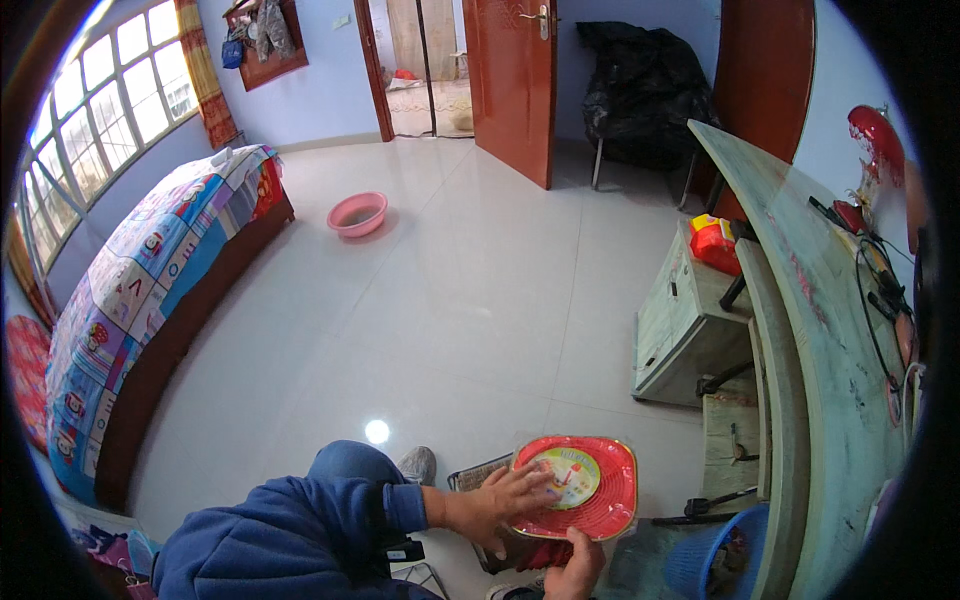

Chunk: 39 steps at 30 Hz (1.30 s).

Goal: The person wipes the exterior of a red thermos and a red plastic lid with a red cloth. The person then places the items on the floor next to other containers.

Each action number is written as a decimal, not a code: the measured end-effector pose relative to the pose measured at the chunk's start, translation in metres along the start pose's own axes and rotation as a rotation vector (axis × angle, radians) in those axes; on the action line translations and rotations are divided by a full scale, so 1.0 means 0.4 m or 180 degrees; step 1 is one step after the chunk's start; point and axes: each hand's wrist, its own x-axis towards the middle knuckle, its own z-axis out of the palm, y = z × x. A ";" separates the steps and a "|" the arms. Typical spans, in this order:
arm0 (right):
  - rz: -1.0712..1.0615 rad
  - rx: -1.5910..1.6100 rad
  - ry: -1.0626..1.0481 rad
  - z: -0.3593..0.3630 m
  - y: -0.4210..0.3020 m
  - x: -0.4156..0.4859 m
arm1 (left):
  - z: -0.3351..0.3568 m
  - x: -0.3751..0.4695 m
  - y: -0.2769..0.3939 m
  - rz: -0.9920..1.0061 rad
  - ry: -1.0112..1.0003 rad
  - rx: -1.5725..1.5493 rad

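Note:
A red square plate with a gold rim (611, 491), wrapped in clear plastic, is tilted in front of me at the bottom of the view. Its round yellow-green label (581, 480) bears writing and a picture of a candle. My left hand (499, 502) reaches in from the left in a blue sleeve, its slightly blurred fingers spread over the plate's left part and label. At the near edge, my right hand (576, 566) grips the plate, thumb on top. Below the plate is a dark-framed container (469, 478), mostly hidden, with dark red material (546, 555) showing.
To the right stand a worn desk (817, 315), a drawer cabinet (675, 322) and a blue waste basket (694, 559). A bed (150, 300) lines the left side. On the tiled floor sits a pink basin (364, 227). A wooden door (514, 90) stands ajar.

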 end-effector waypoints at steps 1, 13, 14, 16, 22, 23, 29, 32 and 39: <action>-0.0125 0.0019 0.0042 -0.003 -0.003 0.006 | -0.010 0.003 -0.007 0.0027 0.0403 -0.0421; 0.0003 0.0415 -0.0710 -0.004 0.012 0.017 | -0.039 -0.023 -0.055 -0.0578 0.1451 -0.5702; -0.0056 0.0451 -0.1003 0.000 0.013 0.008 | -0.037 -0.030 -0.053 -0.0447 0.1369 -0.5876; -0.0157 0.0073 -0.1076 0.007 0.014 -0.005 | -0.037 -0.039 -0.056 -0.0633 0.1506 -0.5793; -0.0148 -0.0045 -0.1609 -0.001 0.040 -0.015 | -0.017 -0.089 -0.037 -0.0432 0.1941 -0.6079; -0.0079 -0.0038 -0.1730 -0.010 0.044 -0.021 | -0.020 -0.110 -0.031 -0.0399 0.2051 -0.6053; -0.0363 -0.0582 -0.1305 -0.066 0.067 -0.187 | -0.011 -0.237 0.017 0.0235 0.2720 -0.6552; -0.1214 -0.0364 -0.1375 -0.050 0.076 -0.287 | 0.019 -0.255 0.032 0.0429 0.2526 -0.6511; -0.3952 -0.3549 -0.1671 0.038 0.010 -0.258 | 0.110 -0.241 0.102 0.0472 0.1743 -0.6525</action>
